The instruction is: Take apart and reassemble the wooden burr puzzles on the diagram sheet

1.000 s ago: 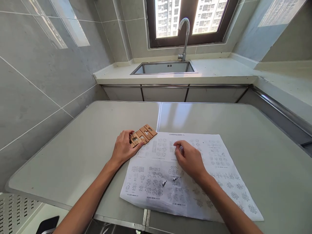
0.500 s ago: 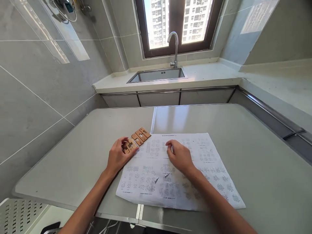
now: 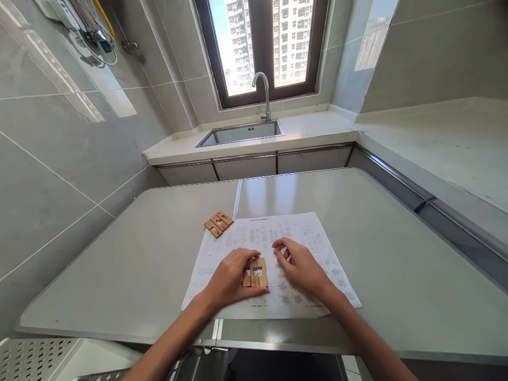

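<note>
My left hand (image 3: 234,272) grips a small group of flat wooden pieces (image 3: 257,272) with cut-outs, thumb along the near edge and fingers along the far edge, over the middle of the printed paper sheet (image 3: 214,254). To its right, my right hand (image 3: 297,264) hovers above the sheet with fingers curled and thumb near the fingertips; whether anything small is between them cannot be made out. More wooden pieces (image 3: 219,224) lie side by side at the sheet's far left corner, touched by neither hand.
The sheet lies on a pale table (image 3: 119,264) with a seam down its middle. Beyond stand a counter (image 3: 309,127), a sink (image 3: 242,132) and a faucet (image 3: 266,95) below a window. A white perforated rack (image 3: 35,354) is at the lower left.
My left hand has moved right and nearer, bringing its wooden pieces from the sheet's left edge to its middle. The other pieces stay at the corner. The camera view has shifted.
</note>
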Tool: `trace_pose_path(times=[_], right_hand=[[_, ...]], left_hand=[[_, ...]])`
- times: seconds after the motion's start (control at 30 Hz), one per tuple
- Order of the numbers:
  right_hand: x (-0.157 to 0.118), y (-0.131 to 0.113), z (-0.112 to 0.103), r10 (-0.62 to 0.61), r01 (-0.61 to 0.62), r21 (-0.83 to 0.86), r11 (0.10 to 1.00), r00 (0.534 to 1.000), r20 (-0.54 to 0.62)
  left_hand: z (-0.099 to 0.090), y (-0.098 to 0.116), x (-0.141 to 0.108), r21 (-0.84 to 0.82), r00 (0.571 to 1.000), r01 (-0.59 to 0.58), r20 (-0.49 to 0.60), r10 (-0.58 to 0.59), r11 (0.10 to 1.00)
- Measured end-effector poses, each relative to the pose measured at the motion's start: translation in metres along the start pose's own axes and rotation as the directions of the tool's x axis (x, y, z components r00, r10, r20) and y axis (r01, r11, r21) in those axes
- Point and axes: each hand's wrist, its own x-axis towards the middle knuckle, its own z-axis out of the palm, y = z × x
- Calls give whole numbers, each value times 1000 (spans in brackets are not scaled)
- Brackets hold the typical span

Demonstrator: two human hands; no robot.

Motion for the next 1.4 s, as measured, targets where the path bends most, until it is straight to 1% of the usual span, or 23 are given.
trace_pose_path(times=[0.07,0.17,0.23,0.33,0.4,0.47,0.57,0.63,0.7,0.77,0.83,0.87,0.93,0.97,1.03,1.1,1.2,1.23,1.3,1.33,1.4], right_hand=[[-24,1,-10,9,-9,-17,1000,1000,-2],[-54,2,-19,28,-28,-35,999,1000,-4],[-68,1,-21,33,-32,-40,999,999,14],[-80,-3,-21,14,-11,-37,999,997,74],[-83,-6,-20,-2,7,-46,999,994,107],[-84,-10,-16,-9,18,-72,997,992,122],[-83,-11,-7,-8,22,-135,991,994,108],[-83,-10,-4,-8,24,-170,985,996,93],[-84,-9,-4,8,9,-188,982,996,89],[-86,-10,-9,33,-18,-187,982,996,81],[-86,-13,-16,24,-15,-170,985,998,50],[-85,-17,-19,1,4,-161,987,999,33],[-81,-26,-23,-59,61,-143,988,998,12],[-77,-32,-24,-99,99,-132,986,995,5],[-67,-44,-21,-193,194,-104,975,981,21],[-55,-56,-15,-261,264,-81,961,964,50],[-37,-72,-6,-361,371,-57,927,922,141],[-32,-77,-4,-378,392,-55,918,910,170],[-23,-84,-1,-401,418,-45,907,892,209],[-19,-87,0,-399,418,-36,908,887,233],[-13,-91,1,-388,408,-13,913,878,280]], left_hand=[[11,9,5,-24,998,-50,33,51,998],[26,20,10,-45,991,-113,63,116,993],[33,24,12,-47,986,-143,83,147,989],[37,26,12,-65,982,-138,120,145,988],[35,25,10,-97,981,-123,138,136,988],[29,22,7,-113,984,-108,132,122,988],[18,15,0,-93,991,-72,109,82,993],[10,10,-4,-104,992,-45,115,57,994],[3,6,-8,-169,991,-2,135,25,986],[-4,2,-10,-282,986,76,164,-30,956],[-8,-4,-10,-423,975,172,205,-91,890],[-10,-7,-9,-497,968,213,223,-114,841],[-11,-15,-7,-644,957,268,263,-122,717],[-11,-19,-5,-708,952,286,289,-104,646],[-9,-28,0,-805,935,319,355,-26,500],[-7,-38,6,-861,907,361,413,79,358],[-4,-51,14,-894,868,406,442,227,188],[-4,-55,15,-900,860,410,436,263,150],[-4,-62,16,-909,856,404,416,307,103],[-5,-64,16,-911,855,401,409,318,93],[-8,-68,15,-908,847,406,415,333,101]])
